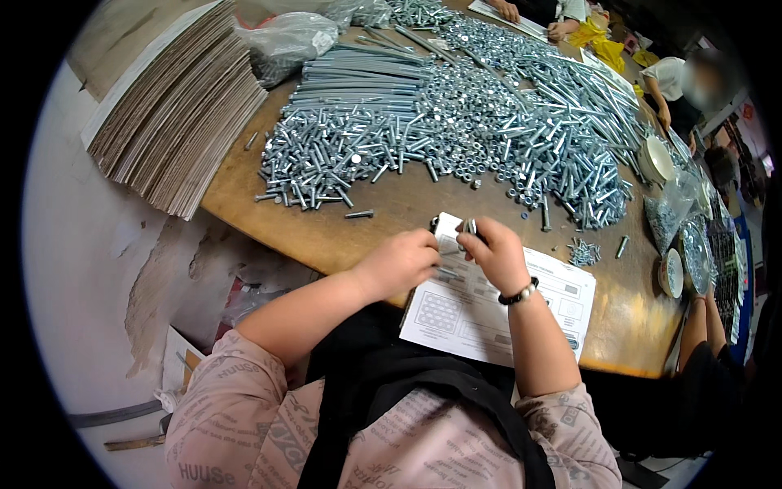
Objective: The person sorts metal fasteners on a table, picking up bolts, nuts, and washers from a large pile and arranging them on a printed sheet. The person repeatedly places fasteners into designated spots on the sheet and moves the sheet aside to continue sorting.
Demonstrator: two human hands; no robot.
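Observation:
Over a white printed card (476, 332) with outline drawings, my two hands are close together. The fingers of my left hand (397, 262) are curled and pressed together above the card's left edge; what they hold, if anything, is hidden. With thumb and forefinger, my right hand (498, 259) pinches small shiny metal pieces (469, 227), possibly nuts or washers. A few silver bolts (445, 275) lie on the card between my hands. Beyond them spreads a large heap of hex bolts (326, 155), with loose nuts (468, 147) to its right.
Long threaded rods (358, 81) lie behind the bolts. A tall stack of cardboard sheets (175, 114) stands at the left. Small screws (583, 253) form a little pile right of the card. Bowls (671, 273) and a clear bag (664, 216) line the right edge. Other people work at the far side and right.

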